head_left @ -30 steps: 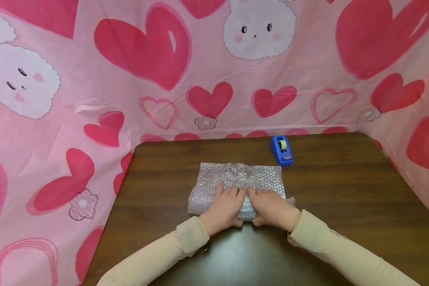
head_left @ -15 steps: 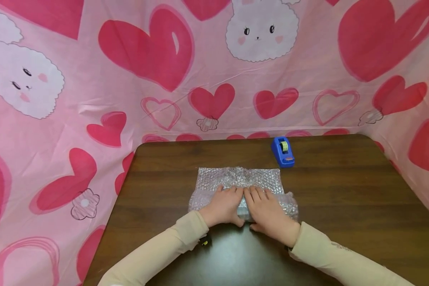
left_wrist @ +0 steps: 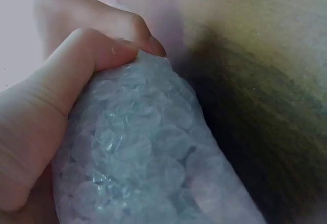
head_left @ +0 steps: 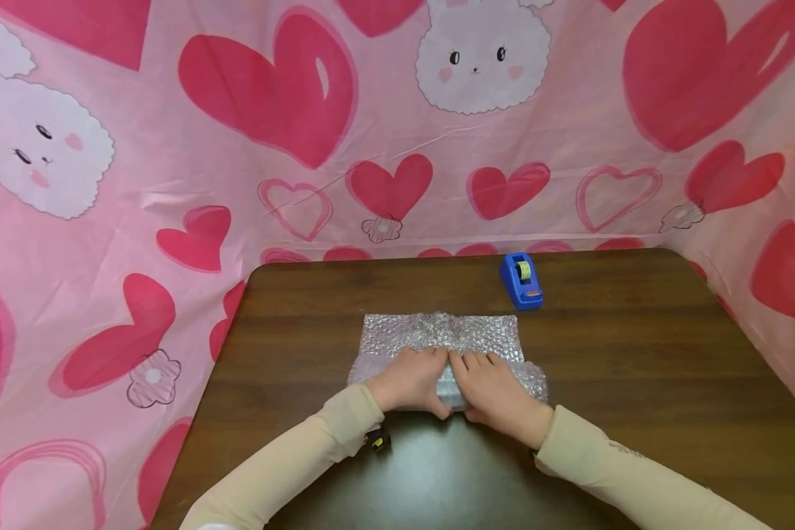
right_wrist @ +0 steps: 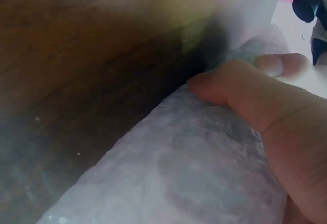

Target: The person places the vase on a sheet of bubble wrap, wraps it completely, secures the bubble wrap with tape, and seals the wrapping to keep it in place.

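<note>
A sheet of bubble wrap (head_left: 437, 331) lies on the table, its near part rolled into a thick bundle with something pale bluish inside that I cannot make out. My left hand (head_left: 411, 381) grips the left-middle of the roll, thumb on the near side and fingers over the top. Close beside it, my right hand (head_left: 500, 390) holds the roll the same way, fingertips nearly meeting the left ones. In the left wrist view the thumb presses the bubbled surface (left_wrist: 138, 142). The right wrist view has the right thumb (right_wrist: 209, 88) against the wrap's edge.
A blue tape dispenser (head_left: 522, 282) with a roll of tape stands behind the wrap, to the right. The dark wooden table (head_left: 636, 353) meets a pink heart-and-bunny cloth (head_left: 384, 110) at the back and sides.
The wrap has shifted slightly toward me. My right hand has changed its hold, going from bunched fingers to fingers laid over the roll, and more of the roll's right end shows.
</note>
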`<state>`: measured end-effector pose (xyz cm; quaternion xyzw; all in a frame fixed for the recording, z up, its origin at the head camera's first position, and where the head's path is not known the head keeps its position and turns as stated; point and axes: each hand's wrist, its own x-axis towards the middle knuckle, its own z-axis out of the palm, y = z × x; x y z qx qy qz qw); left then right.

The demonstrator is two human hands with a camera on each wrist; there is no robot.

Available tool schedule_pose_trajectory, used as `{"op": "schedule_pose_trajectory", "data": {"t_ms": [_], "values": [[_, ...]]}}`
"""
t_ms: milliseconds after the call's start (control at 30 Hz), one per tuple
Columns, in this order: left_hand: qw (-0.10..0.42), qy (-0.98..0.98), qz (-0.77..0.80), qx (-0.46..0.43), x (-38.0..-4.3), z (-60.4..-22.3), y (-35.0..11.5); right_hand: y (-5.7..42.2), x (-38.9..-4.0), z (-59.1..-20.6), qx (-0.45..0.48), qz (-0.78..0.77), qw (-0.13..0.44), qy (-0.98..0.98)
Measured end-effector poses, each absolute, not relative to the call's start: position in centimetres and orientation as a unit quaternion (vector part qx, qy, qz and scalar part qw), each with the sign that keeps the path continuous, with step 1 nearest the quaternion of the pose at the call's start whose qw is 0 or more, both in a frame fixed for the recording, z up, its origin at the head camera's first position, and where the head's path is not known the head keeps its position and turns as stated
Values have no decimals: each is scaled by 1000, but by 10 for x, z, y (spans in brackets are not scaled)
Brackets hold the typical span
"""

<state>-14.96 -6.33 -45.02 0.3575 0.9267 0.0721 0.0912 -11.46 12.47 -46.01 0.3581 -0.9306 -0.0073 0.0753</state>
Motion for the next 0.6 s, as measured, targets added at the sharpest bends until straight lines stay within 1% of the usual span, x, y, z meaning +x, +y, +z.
{"op": "schedule_pose_trajectory", "data": {"t_ms": [167, 333, 500, 600], "values": [[116, 931, 101, 331, -151, -449, -63, 125, -120, -455, 361, 20, 35, -932], [120, 933, 139, 309, -152, -450, -65, 126, -129, -451, 366, 38, -8, -930], [136, 927, 191, 293, -153, -453, -69, 128, -137, -448, 372, 59, -43, -925], [132, 928, 185, 294, -153, -454, -70, 130, -140, -447, 378, 69, -59, -921]]}}
